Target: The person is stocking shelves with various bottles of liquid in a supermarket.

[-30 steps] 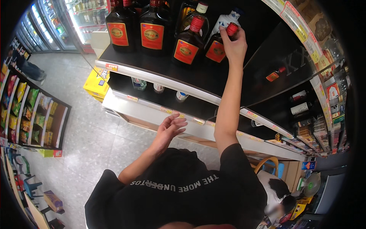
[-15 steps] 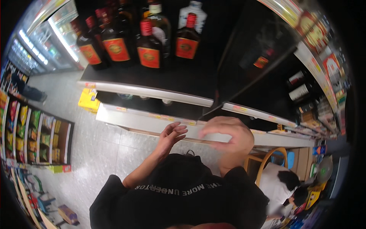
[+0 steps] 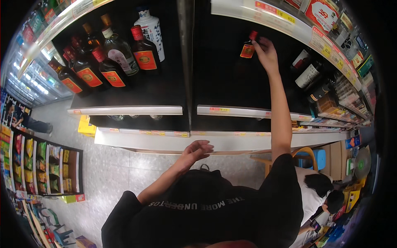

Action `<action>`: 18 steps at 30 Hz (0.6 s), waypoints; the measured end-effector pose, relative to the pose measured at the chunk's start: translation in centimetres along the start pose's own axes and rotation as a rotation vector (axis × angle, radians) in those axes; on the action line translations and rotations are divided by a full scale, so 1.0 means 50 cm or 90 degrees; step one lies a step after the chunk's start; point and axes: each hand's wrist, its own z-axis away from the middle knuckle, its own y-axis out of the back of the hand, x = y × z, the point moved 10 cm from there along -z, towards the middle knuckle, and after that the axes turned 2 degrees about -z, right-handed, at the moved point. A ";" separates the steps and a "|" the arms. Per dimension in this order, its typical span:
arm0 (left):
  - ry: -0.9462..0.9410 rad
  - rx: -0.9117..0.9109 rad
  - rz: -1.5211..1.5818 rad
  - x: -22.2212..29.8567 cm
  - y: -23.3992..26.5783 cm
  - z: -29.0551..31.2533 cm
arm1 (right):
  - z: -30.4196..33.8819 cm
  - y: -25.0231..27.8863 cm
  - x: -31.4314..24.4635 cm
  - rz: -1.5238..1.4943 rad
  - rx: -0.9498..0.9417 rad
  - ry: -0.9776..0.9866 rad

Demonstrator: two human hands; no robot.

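On the black shelf to the right of the divider stands a small dark bottle point(image 3: 247, 51) with a red cap and orange-red label. My right hand point(image 3: 266, 53) is stretched out to it, fingertips at the bottle's neck and fingers apart, not visibly closed round it. Whether they touch is hard to tell. In front of my body, near the lower shelf edge, my left hand point(image 3: 195, 153) hangs empty with loosely bent, parted fingers. Left of the divider are several similar bottles point(image 3: 146, 59), a clear bottle with a pale label point(image 3: 120, 53) and a white-and-blue bottle point(image 3: 155, 35).
A vertical divider point(image 3: 187, 78) splits the shelf. Darker bottles with pale labels point(image 3: 308, 76) stand further right. An upper shelf edge point(image 3: 264, 18) runs above my right arm. Snack rack point(image 3: 41, 165) at left; at lower right a person in white point(image 3: 308, 194) beside a wooden chair point(image 3: 305, 153).
My right hand has gone from in front of my body up and forward to the small bottle. The view has turned rightward. My left hand stays in front of my body.
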 end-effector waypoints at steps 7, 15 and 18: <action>-0.009 0.021 0.019 -0.038 -0.044 -0.002 | -0.097 -0.087 0.031 0.181 -0.068 -0.029; -0.014 0.054 -0.018 -0.009 -0.055 0.005 | -0.134 -0.099 0.132 0.096 -0.112 -0.087; -0.061 0.003 -0.037 0.021 -0.076 -0.011 | -0.135 -0.111 0.155 0.044 -0.179 -0.075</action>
